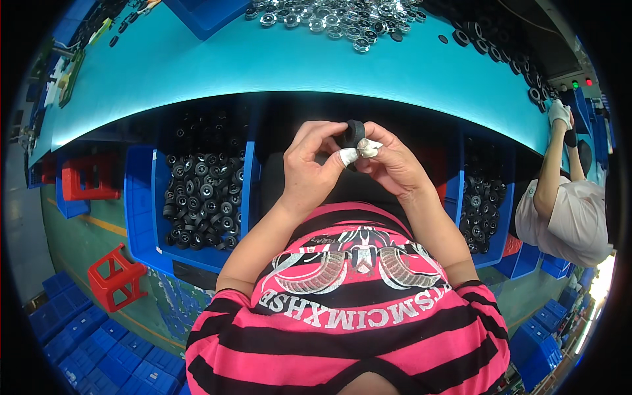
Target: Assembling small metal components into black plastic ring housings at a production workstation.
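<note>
A small black toy tyre [355, 133] is held up in front of my chest, just off the near edge of the teal table. My left hand [311, 161] is closed on its left side, with the fingers over the top and the white-wrapped thumb below. From the other side my right hand [397, 164] grips the same tyre, its index finger behind it and white-wrapped fingertips pressed at its lower edge. The two thumbs nearly meet under the tyre. Whether a hub sits inside it is hidden by my fingers.
Clear wheel hubs [329, 25] and loose black tyres [484, 46] lie on the teal table [263, 62]. Blue bins of black wheels stand left [201, 197] and right [482, 210] of me. A co-worker [559, 210] works at right. Red stools [116, 276] stand at left.
</note>
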Available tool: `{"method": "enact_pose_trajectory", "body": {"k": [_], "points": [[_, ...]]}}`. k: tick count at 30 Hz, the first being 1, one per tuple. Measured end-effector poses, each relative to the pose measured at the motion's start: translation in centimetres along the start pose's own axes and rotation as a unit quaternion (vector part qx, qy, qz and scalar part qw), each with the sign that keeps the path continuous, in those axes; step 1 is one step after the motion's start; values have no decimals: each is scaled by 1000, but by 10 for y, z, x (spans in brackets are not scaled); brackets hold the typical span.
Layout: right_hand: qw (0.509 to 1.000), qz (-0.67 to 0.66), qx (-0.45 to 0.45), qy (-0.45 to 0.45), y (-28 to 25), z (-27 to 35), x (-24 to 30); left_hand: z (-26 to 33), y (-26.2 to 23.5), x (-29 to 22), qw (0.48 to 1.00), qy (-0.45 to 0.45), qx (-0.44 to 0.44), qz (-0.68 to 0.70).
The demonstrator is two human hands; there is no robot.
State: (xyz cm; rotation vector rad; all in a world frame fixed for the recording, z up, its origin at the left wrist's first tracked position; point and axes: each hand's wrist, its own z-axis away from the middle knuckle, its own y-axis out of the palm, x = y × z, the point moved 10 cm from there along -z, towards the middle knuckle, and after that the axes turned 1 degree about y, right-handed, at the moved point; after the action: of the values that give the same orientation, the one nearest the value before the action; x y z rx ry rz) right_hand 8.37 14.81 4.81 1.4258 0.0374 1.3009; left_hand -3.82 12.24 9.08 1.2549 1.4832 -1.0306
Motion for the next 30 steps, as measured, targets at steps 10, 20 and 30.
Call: {"method": "enact_pose_trajectory", "body": {"k": [10,20,30], "points": [[999,43,-14,-10,-3,-2,2,1,9,33,966,-93,43,239],[970,227,-66,-53,-7,-2,22,14,29,55,881,-231,82,405],[880,418,-124,-190,10,9,43,12,29,64,838,-202,33,507]]}}
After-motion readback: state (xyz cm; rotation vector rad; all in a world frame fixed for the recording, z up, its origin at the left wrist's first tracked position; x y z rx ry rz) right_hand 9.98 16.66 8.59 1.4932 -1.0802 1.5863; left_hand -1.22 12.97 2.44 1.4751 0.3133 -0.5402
